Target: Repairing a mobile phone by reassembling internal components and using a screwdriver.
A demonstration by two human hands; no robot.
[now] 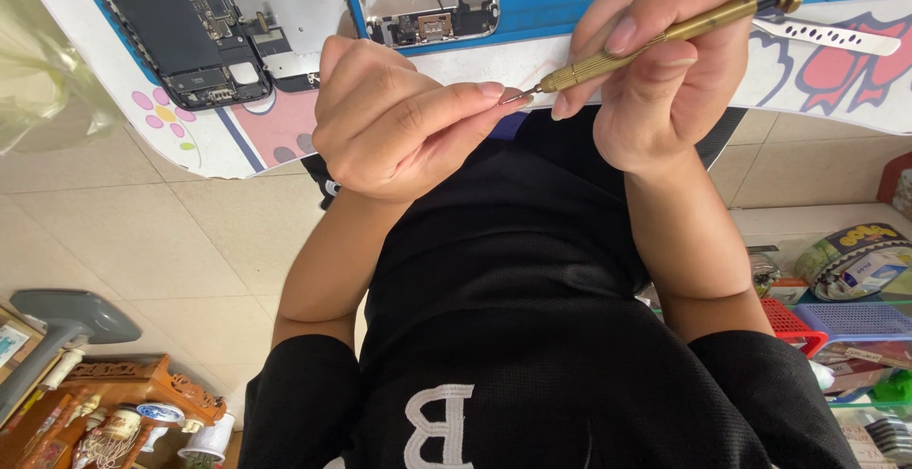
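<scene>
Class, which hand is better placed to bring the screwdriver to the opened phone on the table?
Right, most likely. The right hand already grips the brass screwdriver along its shaft, while the left hand only pinches at its tip. The opened phone lies just ahead.

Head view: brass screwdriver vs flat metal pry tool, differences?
Brass screwdriver is round, gold-coloured and held in the right hand; metal pry tool is flat, silver, perforated and lies untouched on the table. Both are slim metal hand tools.
</scene>
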